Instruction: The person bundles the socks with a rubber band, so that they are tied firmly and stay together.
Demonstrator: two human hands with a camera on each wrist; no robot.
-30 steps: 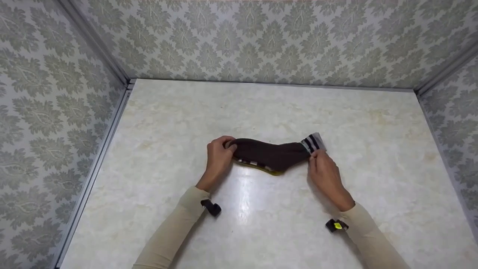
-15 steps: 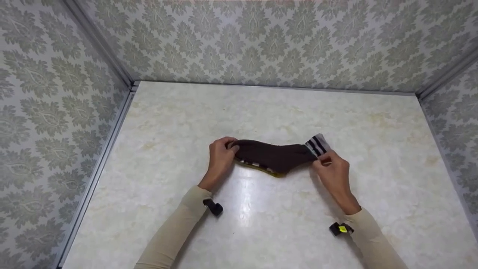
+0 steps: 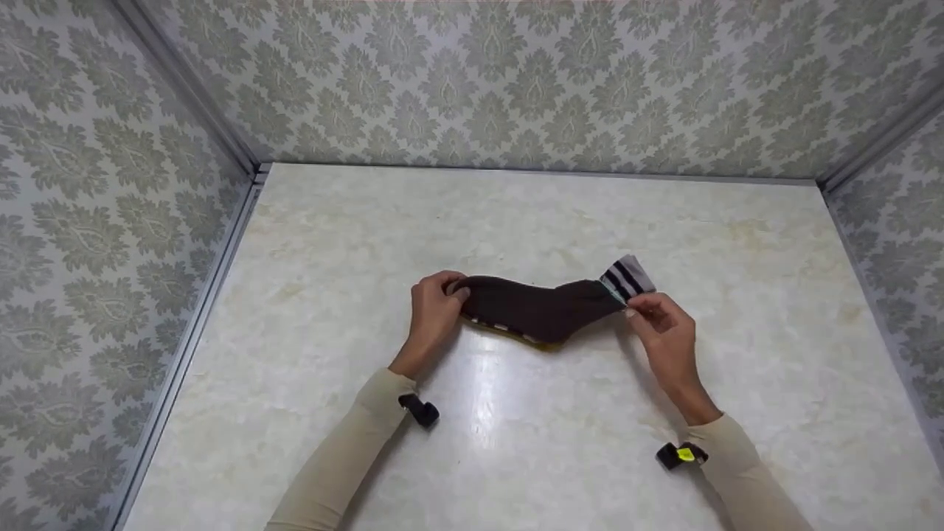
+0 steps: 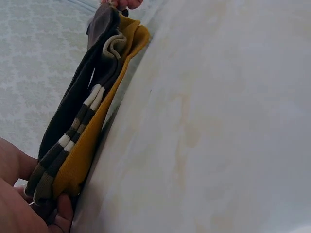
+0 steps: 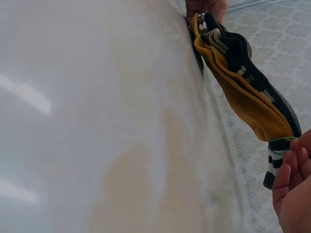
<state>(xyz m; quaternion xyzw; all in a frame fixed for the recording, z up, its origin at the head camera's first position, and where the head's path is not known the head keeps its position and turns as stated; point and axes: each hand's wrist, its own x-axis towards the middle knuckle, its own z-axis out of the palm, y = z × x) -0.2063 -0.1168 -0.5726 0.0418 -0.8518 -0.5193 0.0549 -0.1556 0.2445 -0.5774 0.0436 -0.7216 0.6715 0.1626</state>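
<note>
A stacked bundle of socks [image 3: 531, 310] lies at mid-table, dark brown on top. The left wrist view shows its layers: a mustard sock [image 4: 80, 158] and a striped dark sock [image 4: 73, 130] beneath the dark one. My left hand [image 3: 434, 317] grips the left end. At the right end, a black-and-white striped part [image 3: 627, 276] sticks out past a thin green band [image 5: 283, 139] that loops round the bundle. My right hand [image 3: 667, 343] pinches this band between thumb and fingertip at the bundle's near side.
The marbled tabletop [image 3: 354, 221] extends around the bundle. Patterned walls [image 3: 487, 81] rise at the back and both sides, with grey metal rails along their edges. Each wrist wears a small black camera [image 3: 418, 410].
My right hand has moved slightly right, off the striped part and onto the band, its fingers now more raised. My left hand has stayed on the left end of the socks.
</note>
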